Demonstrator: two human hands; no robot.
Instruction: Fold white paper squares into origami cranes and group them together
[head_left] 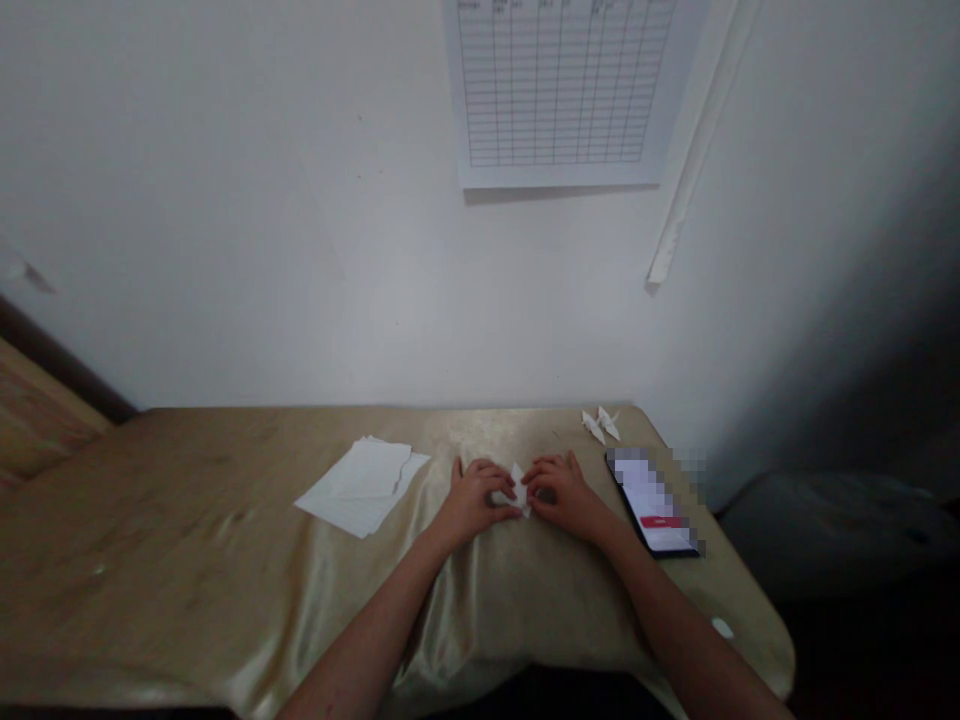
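Though small, paper (519, 484) lengthwise, point-first toward wall (337, 300), in grip of left fingers (507, 513) and right fingers (538, 474).

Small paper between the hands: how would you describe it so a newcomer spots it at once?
On the table's shiny gold-brown cloth, find where the left hand and right hand nearly meet. The small white paper is between their fingertips, its pointed tip facing the wall. Unlike the flat loose sheets to the left and the two folded figures near the far right corner, it is held.
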